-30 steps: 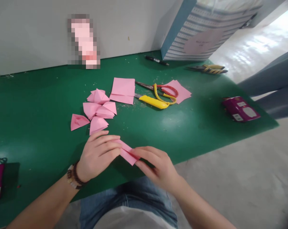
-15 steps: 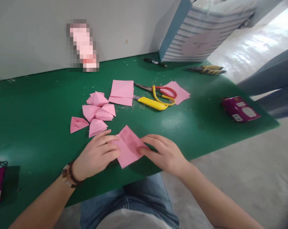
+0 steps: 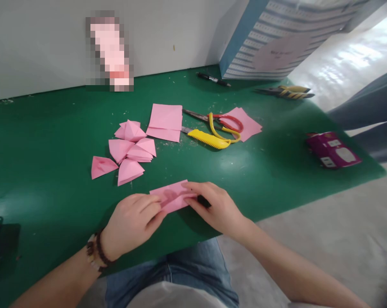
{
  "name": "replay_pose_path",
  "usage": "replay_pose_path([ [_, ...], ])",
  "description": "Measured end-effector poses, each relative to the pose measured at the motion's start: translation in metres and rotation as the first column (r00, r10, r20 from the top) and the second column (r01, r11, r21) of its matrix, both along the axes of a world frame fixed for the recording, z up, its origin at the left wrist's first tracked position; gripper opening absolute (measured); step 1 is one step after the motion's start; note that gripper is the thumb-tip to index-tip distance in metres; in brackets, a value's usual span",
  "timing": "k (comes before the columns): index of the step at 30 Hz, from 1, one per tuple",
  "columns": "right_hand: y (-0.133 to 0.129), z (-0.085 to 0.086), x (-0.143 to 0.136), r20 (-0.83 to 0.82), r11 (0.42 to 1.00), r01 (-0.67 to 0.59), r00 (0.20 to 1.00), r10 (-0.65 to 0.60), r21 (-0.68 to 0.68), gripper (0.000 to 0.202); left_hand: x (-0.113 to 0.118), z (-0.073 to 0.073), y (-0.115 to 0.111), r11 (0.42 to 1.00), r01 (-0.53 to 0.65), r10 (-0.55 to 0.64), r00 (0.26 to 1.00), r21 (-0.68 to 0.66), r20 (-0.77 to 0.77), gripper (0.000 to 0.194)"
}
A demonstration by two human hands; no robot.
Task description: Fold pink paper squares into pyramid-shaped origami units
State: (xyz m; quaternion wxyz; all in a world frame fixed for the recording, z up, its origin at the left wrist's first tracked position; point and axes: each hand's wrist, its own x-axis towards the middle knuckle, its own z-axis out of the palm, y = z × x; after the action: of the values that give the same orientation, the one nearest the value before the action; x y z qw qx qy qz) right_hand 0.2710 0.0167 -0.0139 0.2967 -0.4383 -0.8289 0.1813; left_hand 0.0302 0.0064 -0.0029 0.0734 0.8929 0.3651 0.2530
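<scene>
A pink sheet of paper, partly folded, is held between my hands over the near part of the green table. My left hand grips its left end, the fingertips covering that corner. At the other end my right hand pinches the paper between thumb and fingers. Beyond my left hand lies a cluster of folded pink paper pieces. A stack of square pink sheets sits farther back, with scissors and a yellow-handled cutter to its right.
More pink sheets lie partly under the scissors. At the back are a pen, pliers and a striped paper bag. A purple pack stands on the green table near its right end. A person's legs show beyond.
The pink sheet has gone from a mostly open square with a corner pointing away to a narrow, folded strip. Both hands still hold its ends, and the view has shifted slightly.
</scene>
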Motion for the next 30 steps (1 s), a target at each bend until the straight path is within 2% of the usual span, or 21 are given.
replay_pose_path([
  [3, 0.001, -0.002, -0.006, 0.044, 0.993, 0.108, 0.993, -0.106, -0.038, 0.024, 0.001, -0.004, 0.001, 0.997, -0.078, 0.078, 0.997, 0.003, -0.016, 0.013],
  [6, 0.005, 0.0, -0.009, 0.099, 0.996, 0.084, 0.992, -0.081, -0.028, 0.015, 0.001, -0.005, 0.001, 0.998, -0.062, 0.064, 0.994, 0.016, -0.093, 0.026],
  [9, 0.01, 0.002, -0.01, 0.134, 0.999, 0.034, 0.991, -0.029, -0.035, 0.018, 0.0, -0.004, 0.0, 0.998, -0.043, 0.049, 0.989, 0.042, -0.138, 0.037],
  [13, 0.014, 0.001, -0.011, 0.106, 0.998, 0.025, 0.994, -0.019, -0.062, 0.017, 0.0, -0.004, -0.001, 1.0, -0.014, 0.017, 0.984, 0.02, -0.175, 0.036],
  [18, 0.014, 0.0, -0.014, 0.148, 0.998, 0.051, 0.988, -0.045, -0.034, 0.019, -0.001, -0.003, -0.003, 1.0, 0.02, -0.024, 0.977, -0.022, -0.213, 0.04],
  [25, 0.016, 0.001, -0.017, 0.193, 0.997, 0.063, 0.98, -0.056, -0.033, 0.022, 0.0, -0.001, -0.004, 1.0, -0.005, 0.008, 0.968, 0.013, -0.249, 0.041],
  [30, 0.016, 0.001, -0.018, 0.2, 0.996, 0.079, 0.977, -0.069, -0.039, 0.022, 0.003, 0.004, -0.003, 1.0, -0.02, 0.022, 0.978, 0.014, -0.208, 0.039],
])
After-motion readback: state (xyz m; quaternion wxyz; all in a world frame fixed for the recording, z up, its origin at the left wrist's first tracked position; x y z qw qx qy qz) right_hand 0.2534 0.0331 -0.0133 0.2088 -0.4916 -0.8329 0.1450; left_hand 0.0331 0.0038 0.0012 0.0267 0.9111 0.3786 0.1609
